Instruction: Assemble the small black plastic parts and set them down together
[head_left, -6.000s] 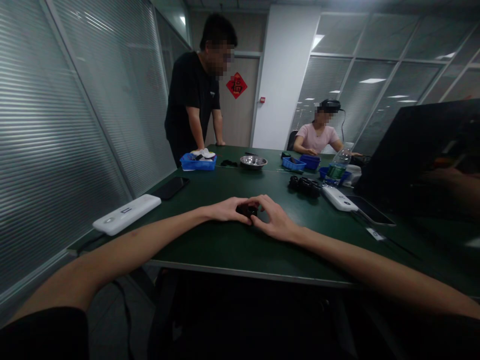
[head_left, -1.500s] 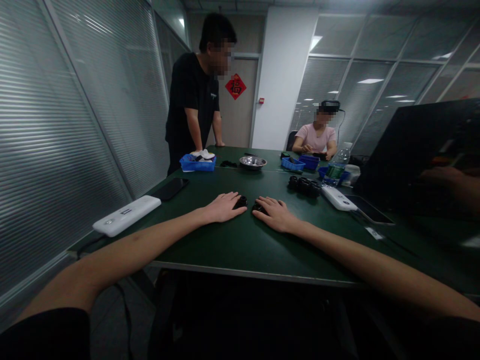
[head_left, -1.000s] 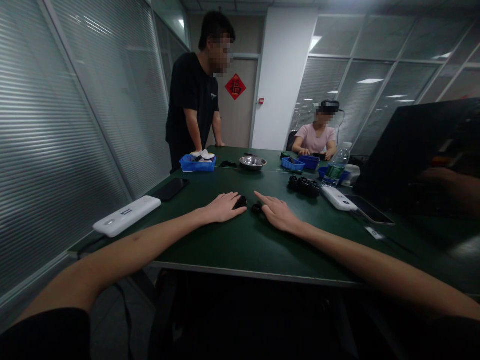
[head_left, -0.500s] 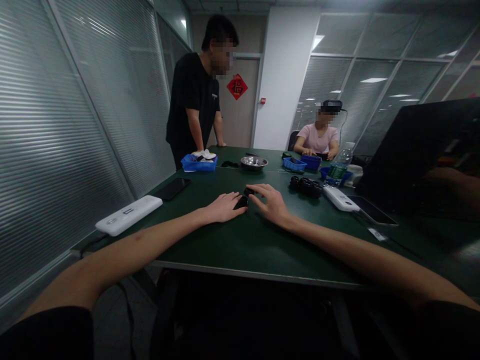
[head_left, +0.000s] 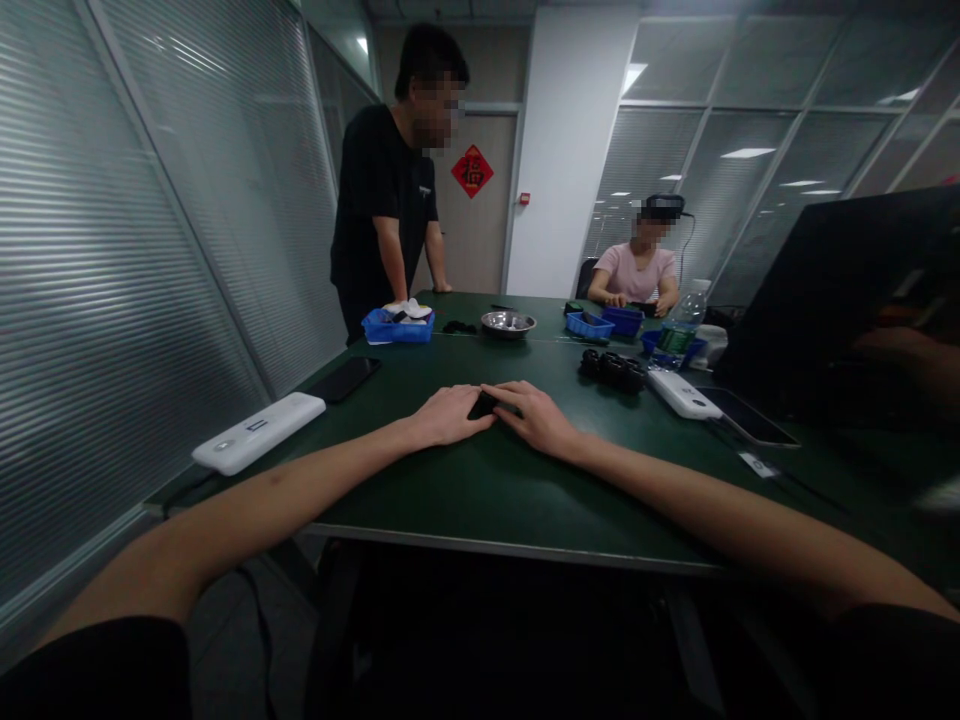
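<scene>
Over the middle of the green table (head_left: 465,505), my two hands meet around a small black part (head_left: 484,404), partly hidden by the fingers. My left hand (head_left: 444,416) is closed on it from the left, thumb on the near side. From the right, my right hand (head_left: 541,418) reaches in, its fingertips touching the far side of the part and the left fingertips. Its thumb presses near the part's right end. Whether a second black piece sits between the right fingers is hidden. To the right of my hands stand several round black parts (head_left: 613,370) in a cluster.
Left lie a white power bank (head_left: 259,432) and a black phone (head_left: 346,379). Farther back are a blue basket (head_left: 397,328), a steel bowl (head_left: 508,325) and blue trays (head_left: 589,327). A bottle (head_left: 679,330), another power bank (head_left: 682,394) and a dark screen (head_left: 825,310) stand right. Two people are across the table.
My right hand has moved left and slightly down, bringing its small black piece against the part in my left hand. The gap between the hands has closed. My left hand has barely moved.
</scene>
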